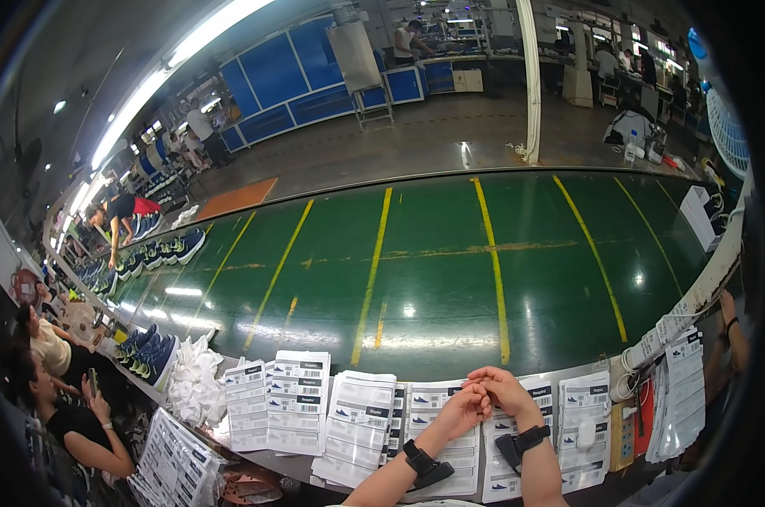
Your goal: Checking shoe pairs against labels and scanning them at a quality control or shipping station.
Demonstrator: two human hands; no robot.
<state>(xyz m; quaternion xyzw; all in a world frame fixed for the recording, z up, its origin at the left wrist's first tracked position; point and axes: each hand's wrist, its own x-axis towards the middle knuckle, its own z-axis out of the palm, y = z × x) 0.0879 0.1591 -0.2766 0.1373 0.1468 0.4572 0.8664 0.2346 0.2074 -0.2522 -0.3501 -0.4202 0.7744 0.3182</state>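
evidently, white label sheet (pixel 424 404) lies lower centre of frame, beneath nearer left hand (pixel 464 409), long axis up-down; right hand (pixel 500 390) touching left, both curled, anything held unclear.

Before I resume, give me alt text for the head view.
The left hand and right hand touch, nothing visible in their grip, over printed label sheets beside a green yellow-lined belt. Shoes stand toward its left end.
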